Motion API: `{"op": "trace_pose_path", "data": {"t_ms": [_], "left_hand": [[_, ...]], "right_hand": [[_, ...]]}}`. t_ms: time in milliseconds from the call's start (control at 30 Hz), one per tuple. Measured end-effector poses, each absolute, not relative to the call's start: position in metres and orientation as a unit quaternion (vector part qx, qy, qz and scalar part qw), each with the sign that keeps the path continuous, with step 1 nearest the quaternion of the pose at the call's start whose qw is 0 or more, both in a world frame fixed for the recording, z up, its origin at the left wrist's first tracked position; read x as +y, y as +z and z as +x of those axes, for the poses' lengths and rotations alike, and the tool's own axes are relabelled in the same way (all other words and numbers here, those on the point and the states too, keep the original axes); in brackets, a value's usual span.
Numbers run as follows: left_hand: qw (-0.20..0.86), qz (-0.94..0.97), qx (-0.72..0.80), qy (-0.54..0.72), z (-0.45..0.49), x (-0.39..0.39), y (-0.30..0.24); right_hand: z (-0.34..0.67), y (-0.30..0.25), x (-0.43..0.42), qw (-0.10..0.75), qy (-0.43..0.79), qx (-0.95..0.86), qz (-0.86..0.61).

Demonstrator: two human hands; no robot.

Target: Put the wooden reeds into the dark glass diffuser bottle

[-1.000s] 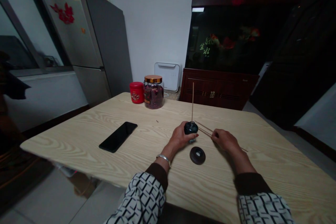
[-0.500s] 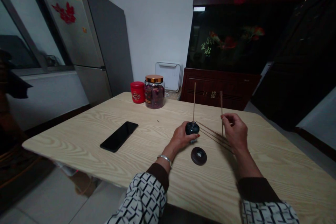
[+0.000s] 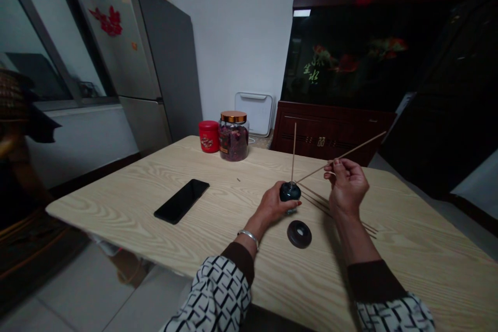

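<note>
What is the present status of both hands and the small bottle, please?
Left hand: holding dark bottle on table. Right hand: gripping slanted stick, lower tip near bottle's top. Possible obstacle: upright stick standing in bottle.

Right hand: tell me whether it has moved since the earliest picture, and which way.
Yes. Against the dark ring-shaped disc, the right hand has risen in the view and now holds a thin stick slanting toward the dark glass bottle.

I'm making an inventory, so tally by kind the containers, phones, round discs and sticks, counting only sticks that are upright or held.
Containers: 3 (bottle, red tub, glass jar)
Phones: 1 (black phone)
Round discs: 1 (dark disc)
Sticks: 2 (upright stick, held stick)
Total: 7
</note>
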State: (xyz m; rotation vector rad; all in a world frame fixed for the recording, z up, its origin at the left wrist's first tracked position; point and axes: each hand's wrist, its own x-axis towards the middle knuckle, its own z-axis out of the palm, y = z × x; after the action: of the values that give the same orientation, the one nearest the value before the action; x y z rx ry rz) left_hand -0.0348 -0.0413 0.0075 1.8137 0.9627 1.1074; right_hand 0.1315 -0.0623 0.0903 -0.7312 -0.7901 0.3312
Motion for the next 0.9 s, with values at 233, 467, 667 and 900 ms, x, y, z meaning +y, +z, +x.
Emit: {"op": "trace_pose_path", "data": {"t_ms": [233, 467, 667, 900], "left_hand": [[0.388, 0.72, 0.38, 0.433, -0.035, -0.042, 0.008], [0.375, 0.725, 0.386, 0.431, -0.035, -0.04, 0.006], [0.387, 0.72, 0.384, 0.43, -0.035, -0.04, 0.007], [0.403, 0.708, 0.377, 0.441, -0.035, -0.043, 0.009]], "right_hand": [[0.119, 0.082, -0.054, 0.771, 0.177, -0.461, -0.401], [0.109, 0.064, -0.05, 0.646, 0.233, -0.546, -0.481], [0.152, 0.051, -0.055, 0.558, 0.173, -0.577, -0.57], [0.212, 0.027, -0.076, 0.197, 0.017, -0.616, -0.762]]}}
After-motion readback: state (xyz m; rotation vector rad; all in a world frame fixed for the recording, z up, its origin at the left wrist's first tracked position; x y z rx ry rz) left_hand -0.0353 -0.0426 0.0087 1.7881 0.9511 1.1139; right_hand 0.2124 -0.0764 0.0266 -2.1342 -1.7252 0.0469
